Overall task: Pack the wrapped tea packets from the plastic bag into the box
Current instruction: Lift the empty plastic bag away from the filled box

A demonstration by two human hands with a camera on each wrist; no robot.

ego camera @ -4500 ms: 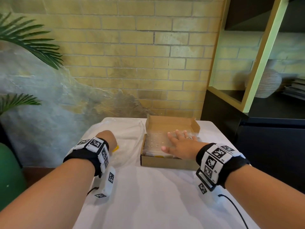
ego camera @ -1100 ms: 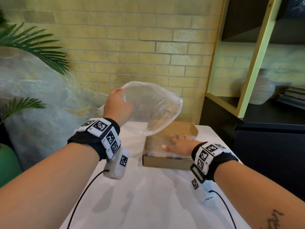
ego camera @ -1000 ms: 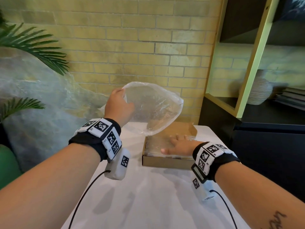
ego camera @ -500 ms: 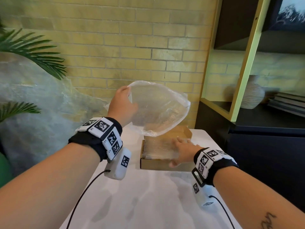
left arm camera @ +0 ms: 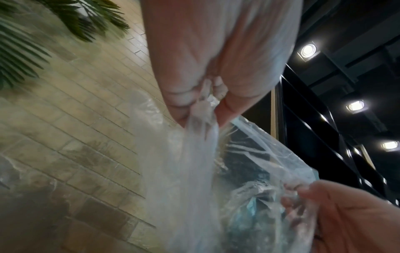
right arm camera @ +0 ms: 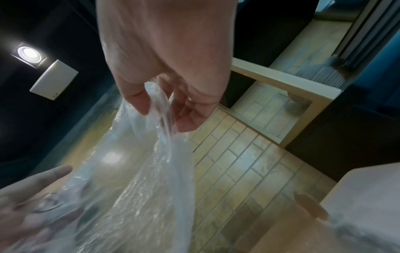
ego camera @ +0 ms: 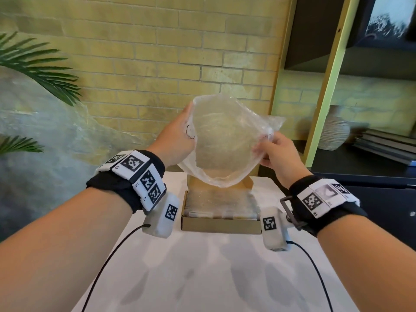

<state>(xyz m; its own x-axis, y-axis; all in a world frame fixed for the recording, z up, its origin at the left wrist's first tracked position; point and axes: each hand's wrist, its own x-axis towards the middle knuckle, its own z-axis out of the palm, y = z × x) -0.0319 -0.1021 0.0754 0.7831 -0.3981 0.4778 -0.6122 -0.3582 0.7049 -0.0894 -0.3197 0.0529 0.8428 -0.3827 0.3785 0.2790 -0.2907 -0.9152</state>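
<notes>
A clear plastic bag (ego camera: 221,145) hangs in the air above the open cardboard box (ego camera: 221,225), and it looks empty. My left hand (ego camera: 180,140) grips the bag's left edge. In the left wrist view the left hand (left arm camera: 203,106) pinches bunched plastic (left arm camera: 194,162). My right hand (ego camera: 273,149) pinches the bag's right edge; the right wrist view shows thumb and fingers of the right hand (right arm camera: 164,109) closed on the film (right arm camera: 151,171). Inside the box lie clear-wrapped tea packets (ego camera: 219,202) in a flat layer.
The box stands at the far end of a white table (ego camera: 213,278). A brick wall is behind it. Palm fronds (ego camera: 38,66) reach in at the left. A dark shelf unit with a ribbed vase (ego camera: 334,129) and books stands at the right.
My right hand has left the packets in the box and risen to take the bag's right edge. The left hand keeps holding the lifted bag, now more centred over the box.
</notes>
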